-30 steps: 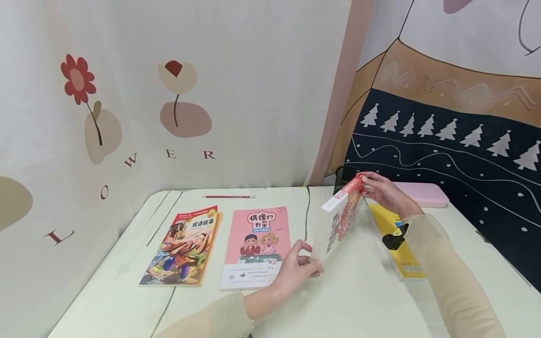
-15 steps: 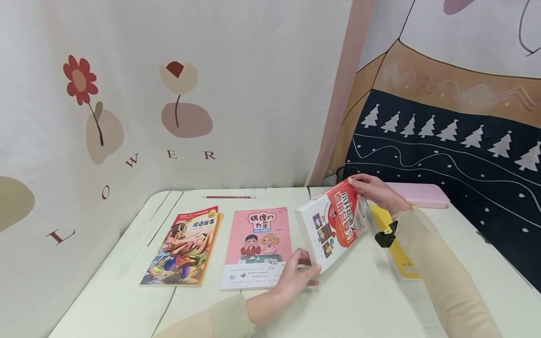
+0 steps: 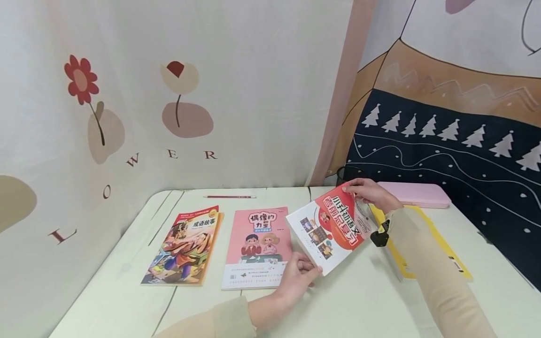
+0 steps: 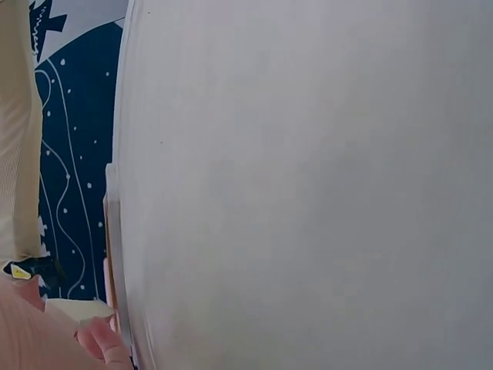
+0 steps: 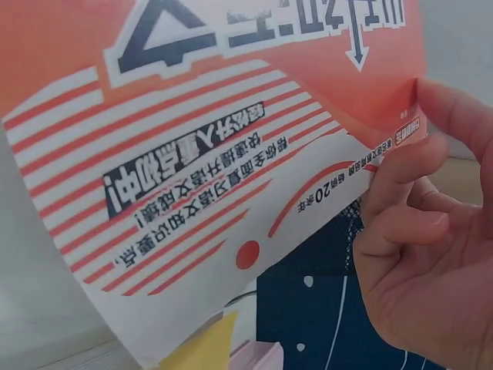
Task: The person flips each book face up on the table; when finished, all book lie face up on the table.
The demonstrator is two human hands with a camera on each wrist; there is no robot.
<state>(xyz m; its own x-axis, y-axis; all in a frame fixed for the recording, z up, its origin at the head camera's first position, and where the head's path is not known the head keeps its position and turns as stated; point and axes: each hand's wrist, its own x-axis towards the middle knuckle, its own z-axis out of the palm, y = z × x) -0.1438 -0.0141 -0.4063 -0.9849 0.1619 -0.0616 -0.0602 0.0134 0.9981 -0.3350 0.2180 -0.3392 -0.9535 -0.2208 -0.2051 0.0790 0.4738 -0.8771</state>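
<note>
A red and white book is held tilted above the table, its front cover facing up toward the head camera. My left hand pinches its near lower corner between thumb and fingers. At the opposite, far corner my right hand grips the book, thumb on the cover. In the right wrist view the right hand pinches the corner of the cover. Only part of the left hand shows in the left wrist view, beside a pale piece of the book.
Left of the held book lie a pink book and a colourful storybook. A yellow book lies partly under my right forearm. Behind are a red pencil, a pink case and a dark mesh holder.
The book has turned from nearly edge-on to show its front cover, and shifted left and lower. My right hand has moved left and slightly down; the left still holds its corner.
</note>
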